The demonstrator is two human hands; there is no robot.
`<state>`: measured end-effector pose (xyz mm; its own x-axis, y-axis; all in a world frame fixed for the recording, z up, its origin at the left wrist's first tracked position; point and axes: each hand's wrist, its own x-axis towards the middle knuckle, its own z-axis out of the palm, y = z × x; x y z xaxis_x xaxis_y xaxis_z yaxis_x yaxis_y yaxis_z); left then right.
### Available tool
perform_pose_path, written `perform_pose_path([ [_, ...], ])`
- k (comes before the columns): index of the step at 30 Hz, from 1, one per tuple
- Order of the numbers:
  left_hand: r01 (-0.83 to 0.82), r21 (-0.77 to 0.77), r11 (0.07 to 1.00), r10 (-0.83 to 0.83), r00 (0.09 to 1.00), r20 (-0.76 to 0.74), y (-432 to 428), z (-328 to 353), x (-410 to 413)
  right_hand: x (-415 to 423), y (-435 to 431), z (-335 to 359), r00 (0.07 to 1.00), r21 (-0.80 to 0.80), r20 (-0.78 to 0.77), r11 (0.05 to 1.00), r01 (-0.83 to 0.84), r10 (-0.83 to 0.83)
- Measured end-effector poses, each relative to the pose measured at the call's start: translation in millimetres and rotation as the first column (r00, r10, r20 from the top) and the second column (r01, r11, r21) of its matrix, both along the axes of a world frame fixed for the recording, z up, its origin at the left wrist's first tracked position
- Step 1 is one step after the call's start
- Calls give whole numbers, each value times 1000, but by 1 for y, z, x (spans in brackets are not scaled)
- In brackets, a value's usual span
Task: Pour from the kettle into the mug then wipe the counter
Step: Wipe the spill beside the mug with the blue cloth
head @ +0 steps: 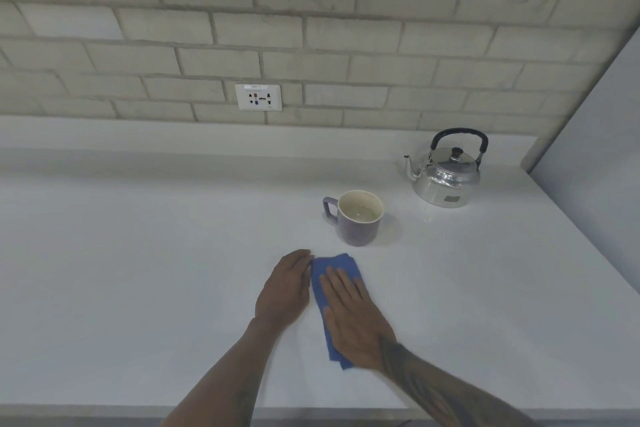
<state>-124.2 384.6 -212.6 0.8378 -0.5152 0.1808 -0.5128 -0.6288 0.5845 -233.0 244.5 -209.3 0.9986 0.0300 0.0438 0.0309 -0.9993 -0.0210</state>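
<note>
A folded blue cloth point(330, 269) lies flat on the white counter point(138, 270) in front of me. My right hand point(356, 319) rests palm down on it, fingers spread and pressing it to the surface. My left hand point(285, 288) lies beside the cloth's left edge, fingertips touching its far corner. A purple mug point(356, 224) with a pale inside holds some liquid and stands just beyond the cloth, handle to the left. The shiny steel kettle point(446, 178) with a black handle stands upright at the back right, spout pointing left.
A brick-tile wall with a white power socket point(258, 97) runs along the back. A grey panel point(595, 149) closes off the counter on the right. The counter's front edge point(311, 411) is just below my forearms.
</note>
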Motion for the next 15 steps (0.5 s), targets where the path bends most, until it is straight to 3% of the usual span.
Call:
perform_pose_path([
  [5,-79,-49,996,71,986,-148,0,0,2,57,-13,7,989,-49,-141,998,-41,33],
  [10,-76,5,997,76,996,-48,-3,-1,-1,23,-40,5,985,25,-116,992,-124,126],
  [15,-110,11,994,110,994,-6,-2,0,-2,-26,-114,10,998,106,-58,994,-26,32],
])
